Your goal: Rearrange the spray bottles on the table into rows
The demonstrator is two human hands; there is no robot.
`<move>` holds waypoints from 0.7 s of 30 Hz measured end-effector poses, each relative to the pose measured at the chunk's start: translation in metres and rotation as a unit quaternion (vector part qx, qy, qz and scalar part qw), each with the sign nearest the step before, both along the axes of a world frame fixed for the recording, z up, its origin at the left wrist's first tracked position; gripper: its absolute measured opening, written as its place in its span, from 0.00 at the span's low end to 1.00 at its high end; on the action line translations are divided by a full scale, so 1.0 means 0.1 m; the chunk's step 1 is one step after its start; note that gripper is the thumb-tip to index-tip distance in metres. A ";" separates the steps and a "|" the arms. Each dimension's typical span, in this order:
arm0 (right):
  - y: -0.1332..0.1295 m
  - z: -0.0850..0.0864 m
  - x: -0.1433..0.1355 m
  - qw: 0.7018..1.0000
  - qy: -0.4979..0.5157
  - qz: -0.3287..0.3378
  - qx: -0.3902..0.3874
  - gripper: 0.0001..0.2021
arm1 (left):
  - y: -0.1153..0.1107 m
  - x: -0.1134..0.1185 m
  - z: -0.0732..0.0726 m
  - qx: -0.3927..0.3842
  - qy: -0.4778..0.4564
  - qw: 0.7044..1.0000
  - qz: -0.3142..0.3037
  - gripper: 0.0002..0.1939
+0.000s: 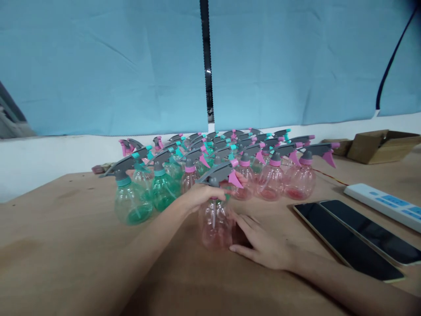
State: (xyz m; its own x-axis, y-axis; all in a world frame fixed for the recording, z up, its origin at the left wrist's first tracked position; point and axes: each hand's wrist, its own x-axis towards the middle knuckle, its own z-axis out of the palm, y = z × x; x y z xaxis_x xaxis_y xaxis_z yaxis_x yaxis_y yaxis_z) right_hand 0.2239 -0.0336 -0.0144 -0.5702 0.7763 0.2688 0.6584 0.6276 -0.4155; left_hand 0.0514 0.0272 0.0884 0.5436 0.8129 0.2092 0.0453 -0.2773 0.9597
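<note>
Left grip on spray bottle: upright, nozzle rightward.

Two phones lie side by side near a white power strip; a cardboard box (open-topped) sits farther back.

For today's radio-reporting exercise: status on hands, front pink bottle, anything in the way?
Left hand around neck of front pink bottle, bottle upright. Right hand open at its side. Other spray bottles crowd behind; phones lie off to the right.
</note>
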 end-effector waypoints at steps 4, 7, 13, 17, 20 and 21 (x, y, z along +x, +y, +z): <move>0.01 -0.02 0.04 0.999 -0.018 0.016 0.028 0.29 | 0.04 0.01 -0.01 -0.100 -0.098 0.989 -0.038 0.22; 0.01 -0.02 0.05 0.998 -0.031 0.030 0.055 0.25 | 0.05 0.03 -0.03 -0.105 -0.116 0.987 -0.022 0.22; 0.00 -0.03 0.04 0.997 -0.037 0.014 0.068 0.22 | 0.00 0.07 -0.02 -0.091 -0.094 0.991 -0.017 0.19; 0.01 -0.04 0.04 0.997 -0.034 0.019 0.066 0.22 | 0.01 0.06 -0.03 -0.078 -0.099 0.992 -0.011 0.18; 0.02 -0.04 0.05 0.997 -0.039 0.021 0.067 0.23 | 0.02 0.06 -0.04 -0.060 -0.104 0.993 0.015 0.15; 0.02 -0.03 0.05 0.997 -0.042 0.021 0.067 0.23 | 0.02 0.06 -0.04 -0.057 -0.104 0.993 0.025 0.13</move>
